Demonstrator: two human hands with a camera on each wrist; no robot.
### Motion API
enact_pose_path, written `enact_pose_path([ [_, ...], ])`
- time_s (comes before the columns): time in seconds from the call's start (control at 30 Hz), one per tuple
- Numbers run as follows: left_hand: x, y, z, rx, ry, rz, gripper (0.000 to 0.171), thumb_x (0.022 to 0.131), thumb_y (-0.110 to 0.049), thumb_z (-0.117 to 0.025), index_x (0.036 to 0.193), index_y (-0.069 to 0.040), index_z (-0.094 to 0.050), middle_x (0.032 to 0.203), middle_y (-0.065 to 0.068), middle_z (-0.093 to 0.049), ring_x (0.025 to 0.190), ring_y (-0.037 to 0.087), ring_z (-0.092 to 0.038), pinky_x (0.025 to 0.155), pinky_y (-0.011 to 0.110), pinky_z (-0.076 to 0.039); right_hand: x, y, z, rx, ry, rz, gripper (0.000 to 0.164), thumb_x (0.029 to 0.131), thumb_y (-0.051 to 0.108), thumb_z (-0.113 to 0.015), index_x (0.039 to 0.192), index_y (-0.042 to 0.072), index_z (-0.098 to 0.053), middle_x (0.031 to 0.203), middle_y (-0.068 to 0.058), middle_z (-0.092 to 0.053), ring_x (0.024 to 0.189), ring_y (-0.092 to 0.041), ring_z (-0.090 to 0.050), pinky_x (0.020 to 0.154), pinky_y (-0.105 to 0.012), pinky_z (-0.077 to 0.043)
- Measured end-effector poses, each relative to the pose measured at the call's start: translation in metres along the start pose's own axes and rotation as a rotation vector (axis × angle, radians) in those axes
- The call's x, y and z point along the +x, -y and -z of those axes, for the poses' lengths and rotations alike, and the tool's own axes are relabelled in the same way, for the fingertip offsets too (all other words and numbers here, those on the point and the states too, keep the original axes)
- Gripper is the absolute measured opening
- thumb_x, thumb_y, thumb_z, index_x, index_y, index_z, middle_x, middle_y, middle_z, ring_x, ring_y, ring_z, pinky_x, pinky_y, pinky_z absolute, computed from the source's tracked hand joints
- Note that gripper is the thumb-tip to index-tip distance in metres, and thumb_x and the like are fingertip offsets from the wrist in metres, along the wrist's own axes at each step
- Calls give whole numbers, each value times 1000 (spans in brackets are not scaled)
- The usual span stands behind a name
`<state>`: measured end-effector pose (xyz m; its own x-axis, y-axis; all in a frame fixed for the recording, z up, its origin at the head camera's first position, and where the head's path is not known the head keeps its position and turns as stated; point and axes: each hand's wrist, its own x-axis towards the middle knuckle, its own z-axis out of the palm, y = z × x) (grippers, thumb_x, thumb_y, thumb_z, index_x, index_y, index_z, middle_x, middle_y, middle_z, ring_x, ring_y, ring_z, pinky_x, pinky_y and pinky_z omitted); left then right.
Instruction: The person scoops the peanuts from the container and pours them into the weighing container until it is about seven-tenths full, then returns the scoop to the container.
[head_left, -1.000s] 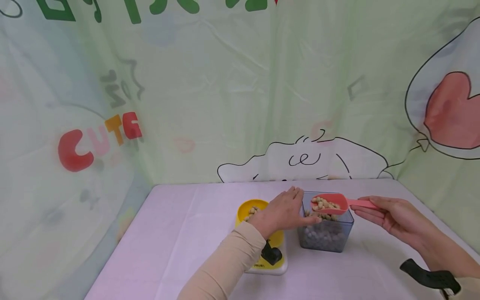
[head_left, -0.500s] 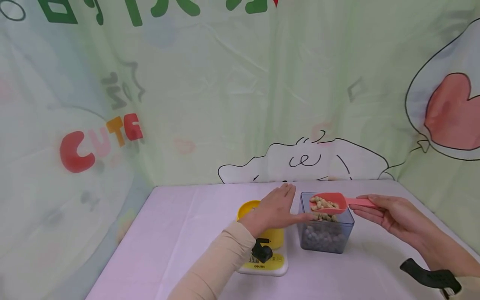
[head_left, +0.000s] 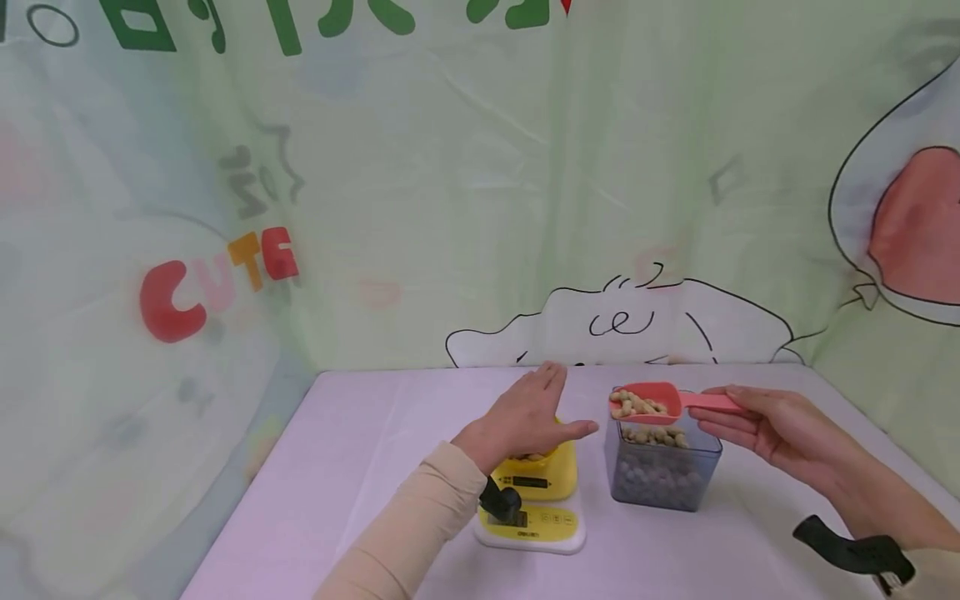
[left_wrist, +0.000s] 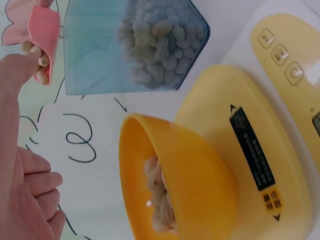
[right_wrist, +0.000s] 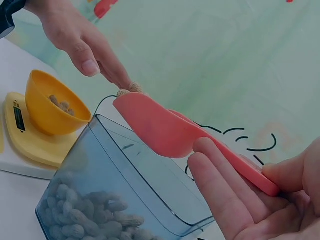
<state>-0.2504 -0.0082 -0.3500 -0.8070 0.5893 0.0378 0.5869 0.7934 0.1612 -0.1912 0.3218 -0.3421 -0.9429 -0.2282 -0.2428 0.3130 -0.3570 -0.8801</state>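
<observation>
My right hand (head_left: 772, 429) grips the handle of a pink scoop (right_wrist: 160, 127), thumb on top and fingers beneath. The scoop carries peanuts in their shells (head_left: 637, 406) and is held level over the back left of a clear bluish bin (head_left: 663, 479), which holds more peanuts (right_wrist: 90, 217). My left hand (head_left: 521, 421) hovers above a yellow bowl (left_wrist: 200, 175), its fingers extended and its thumb pointing toward the bin; it holds nothing. Some peanuts (left_wrist: 160, 197) lie in the bowl, which sits on a yellow and white kitchen scale (head_left: 528, 529). The hand covers part of the bowl in the head view.
Bin and scale stand side by side on a table with a pale lilac cloth (head_left: 375, 467). Behind the table hangs a light green printed curtain (head_left: 420, 208). A black wrist mount (head_left: 502, 500) partly hides the scale's display in the head view.
My left hand has drawn left, away from the bin and over the bowl. The loaded scoop stays above the bin, shifting only slightly left relative to it. The head view has turned a little.
</observation>
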Motion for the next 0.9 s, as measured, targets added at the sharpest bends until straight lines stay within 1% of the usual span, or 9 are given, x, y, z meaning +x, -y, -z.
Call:
enact_pose_path([
  [0.1,-3,6,0,3,-3,10,96,92,-73,-44,159,-10,-18,166,4,-21,154,18,-18,126,32,-18,3,-1,-4,0,-8,-9,19,102,24,-55,99,20,-73,103,-5,-77,101,-28,-74,89,-38,-58],
  [0.17,-6,10,0,5,-2,25,96,91,-73,-44,159,-11,-18,166,3,-21,155,18,-18,126,32,-18,3,-2,-5,3,-3,-13,21,103,24,-53,99,20,-73,103,-5,-77,101,-28,-74,89,-38,-58],
  [0.37,-15,25,0,1,-2,70,95,91,-72,-46,159,-10,-20,166,4,-22,154,20,-19,126,34,-18,6,-2,-12,18,43,-16,28,106,21,-46,100,19,-74,105,-6,-77,102,-29,-73,89,-38,-58],
  [0.6,-26,41,-1,-18,-8,90,96,92,-72,-46,158,-7,-21,166,7,-21,155,21,-16,127,36,-16,11,-3,-24,15,68,-9,30,107,19,-44,101,18,-74,105,-8,-77,101,-27,-74,89,-37,-58],
  [0.67,-30,44,-2,-17,-9,94,96,91,-72,-45,158,-7,-22,166,7,-22,155,21,-16,127,36,-17,12,-4,-27,6,93,1,33,107,18,-42,102,16,-74,105,-8,-77,101,-27,-74,89,-37,-58],
  [0.73,-33,47,-3,-23,-13,98,97,91,-73,-45,158,-7,-22,166,7,-22,155,21,-16,126,37,-17,13,-5,-29,-7,109,8,31,107,18,-43,104,16,-74,107,-9,-76,102,-26,-73,90,-38,-58],
  [0.83,-37,52,-4,-40,-20,112,98,90,-75,-45,158,-8,-22,165,8,-23,155,22,-18,126,38,-20,16,-6,-34,-31,104,10,27,106,19,-46,104,18,-73,107,-8,-76,102,-26,-73,91,-37,-58],
  [0.9,-40,55,-4,-49,-18,124,99,90,-75,-45,158,-8,-22,166,8,-22,155,22,-17,126,38,-20,19,-6,-39,-52,75,4,23,105,21,-49,103,21,-72,106,-5,-76,101,-25,-74,91,-37,-58],
])
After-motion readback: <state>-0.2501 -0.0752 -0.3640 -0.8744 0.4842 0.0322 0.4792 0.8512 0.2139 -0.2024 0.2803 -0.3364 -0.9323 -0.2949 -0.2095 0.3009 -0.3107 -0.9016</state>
